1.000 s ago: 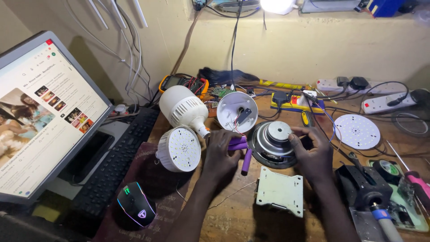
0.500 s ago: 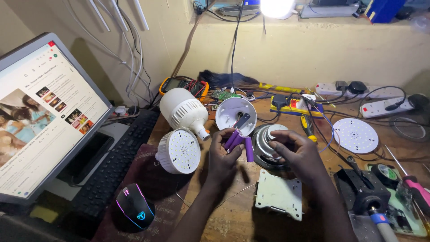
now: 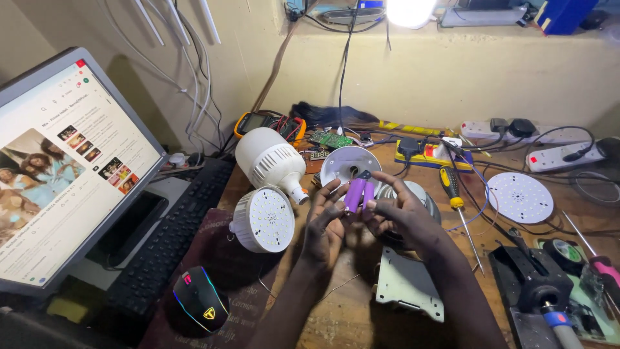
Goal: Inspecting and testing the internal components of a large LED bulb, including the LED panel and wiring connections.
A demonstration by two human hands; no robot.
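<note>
Both my hands meet over the middle of the workbench, holding a purple pack of two cylindrical battery cells (image 3: 357, 193) upright between the fingertips. My left hand (image 3: 324, 223) grips its left side and my right hand (image 3: 402, 216) its right side. Behind the pack lies an open white bulb housing (image 3: 345, 163). A round speaker (image 3: 420, 194) sits mostly hidden under my right hand. A large white bulb body (image 3: 268, 161) and a round LED head (image 3: 263, 220) lie to the left of my left hand.
A laptop screen (image 3: 64, 168) and a black keyboard (image 3: 171, 232) fill the left side, with a lit mouse (image 3: 200, 302) on a dark mat. A yellow-handled screwdriver (image 3: 452, 189), a round LED plate (image 3: 520, 197), a white metal bracket (image 3: 407, 284), power strips (image 3: 555, 158) and a multimeter (image 3: 265, 123) surround the hands.
Both hands lifted from the bench and came together. The purple cell pack rose from beside the speaker to upright between the fingertips, and my right hand left the speaker.
</note>
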